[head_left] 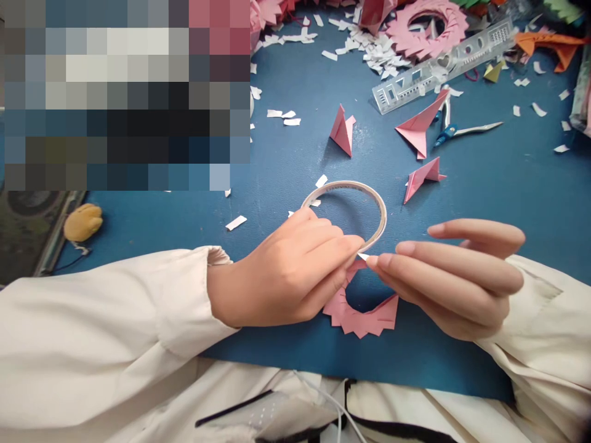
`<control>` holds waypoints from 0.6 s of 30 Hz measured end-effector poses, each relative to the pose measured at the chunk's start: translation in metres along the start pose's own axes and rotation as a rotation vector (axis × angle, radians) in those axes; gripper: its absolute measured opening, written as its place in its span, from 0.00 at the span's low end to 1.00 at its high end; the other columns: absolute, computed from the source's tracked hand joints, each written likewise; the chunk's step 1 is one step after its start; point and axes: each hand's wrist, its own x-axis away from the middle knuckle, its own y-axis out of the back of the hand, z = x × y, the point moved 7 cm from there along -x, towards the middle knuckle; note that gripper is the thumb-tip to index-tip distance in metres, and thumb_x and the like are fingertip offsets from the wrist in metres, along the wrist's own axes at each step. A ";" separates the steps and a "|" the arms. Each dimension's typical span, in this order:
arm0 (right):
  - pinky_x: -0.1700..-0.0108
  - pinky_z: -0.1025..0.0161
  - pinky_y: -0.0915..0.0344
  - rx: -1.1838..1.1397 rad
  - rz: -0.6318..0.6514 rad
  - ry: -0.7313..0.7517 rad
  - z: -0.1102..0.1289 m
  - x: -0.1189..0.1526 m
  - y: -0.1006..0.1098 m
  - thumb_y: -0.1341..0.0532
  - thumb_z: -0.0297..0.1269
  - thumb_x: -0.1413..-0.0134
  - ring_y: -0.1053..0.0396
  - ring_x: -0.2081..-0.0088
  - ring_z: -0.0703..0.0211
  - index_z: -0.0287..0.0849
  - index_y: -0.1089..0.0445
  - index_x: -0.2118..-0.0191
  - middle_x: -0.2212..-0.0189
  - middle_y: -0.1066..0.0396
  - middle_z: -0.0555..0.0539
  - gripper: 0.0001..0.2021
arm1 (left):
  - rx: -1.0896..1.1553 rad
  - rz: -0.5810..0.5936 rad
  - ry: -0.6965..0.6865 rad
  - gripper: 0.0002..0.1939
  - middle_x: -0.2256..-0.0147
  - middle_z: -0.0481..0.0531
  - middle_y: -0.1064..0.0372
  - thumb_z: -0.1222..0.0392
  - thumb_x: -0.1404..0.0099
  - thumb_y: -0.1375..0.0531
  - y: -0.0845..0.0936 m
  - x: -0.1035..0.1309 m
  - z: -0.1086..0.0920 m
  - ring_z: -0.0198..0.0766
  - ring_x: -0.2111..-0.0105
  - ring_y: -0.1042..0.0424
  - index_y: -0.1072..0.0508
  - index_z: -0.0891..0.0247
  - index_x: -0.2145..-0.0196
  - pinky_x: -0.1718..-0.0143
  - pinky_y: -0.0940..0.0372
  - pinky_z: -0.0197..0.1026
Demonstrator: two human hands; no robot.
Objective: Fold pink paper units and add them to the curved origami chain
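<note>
My left hand (290,267) is closed around the lower left side of a thin, nearly used-up roll of tape (384,215), held upright above the table. Thumb and index finger of my right hand (457,283) pinch a small white tape end (364,256) at the bottom of the roll, its other fingers loosely bent. Beneath both hands lies a partial ring of interlocked pink folded paper (362,323), partly hidden by my left hand. Beyond the roll rest three pink folded paper pieces: one upright (342,134), one larger (419,128) and one lower down (425,178).
A clear stencil ruler (443,64) lies across the back, near a finished pink paper ring (427,27) and white paper scraps (378,49). Blue-jointed compasses (447,132) sit at right. On the left is a small yellow trinket (83,223). The upper left is blurred out.
</note>
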 end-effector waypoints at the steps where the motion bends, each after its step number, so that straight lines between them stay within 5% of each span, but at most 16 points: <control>1: 0.62 0.61 0.33 0.010 0.049 0.061 0.000 -0.001 -0.002 0.36 0.27 0.47 0.36 0.69 0.66 0.45 0.28 0.71 0.63 0.29 0.53 0.06 | -0.023 -0.010 -0.012 0.11 0.73 0.55 0.31 0.70 0.32 0.50 0.000 0.000 0.000 0.37 0.74 0.38 0.28 0.75 0.60 0.68 0.42 0.42; 4: 0.64 0.58 0.34 0.047 0.044 0.136 -0.004 -0.003 0.000 0.34 0.29 0.49 0.33 0.66 0.62 0.43 0.28 0.68 0.64 0.29 0.50 0.03 | -0.075 -0.053 -0.045 0.10 0.73 0.55 0.32 0.71 0.34 0.48 0.000 0.002 0.000 0.38 0.73 0.38 0.29 0.75 0.59 0.68 0.42 0.42; 10: 0.69 0.57 0.38 -0.011 0.108 0.015 -0.015 -0.006 -0.003 0.32 0.31 0.52 0.33 0.68 0.60 0.37 0.28 0.64 0.68 0.30 0.48 0.08 | -0.171 -0.114 -0.089 0.08 0.75 0.52 0.33 0.70 0.35 0.45 0.000 0.002 -0.001 0.37 0.74 0.39 0.30 0.74 0.59 0.70 0.41 0.41; 18: 0.71 0.58 0.39 0.087 0.043 -0.007 -0.013 -0.006 0.004 0.34 0.36 0.46 0.34 0.73 0.63 0.42 0.27 0.66 0.71 0.32 0.51 0.04 | -0.030 -0.152 -0.048 0.08 0.71 0.54 0.29 0.69 0.33 0.44 0.002 0.003 0.002 0.36 0.72 0.36 0.31 0.74 0.57 0.68 0.41 0.41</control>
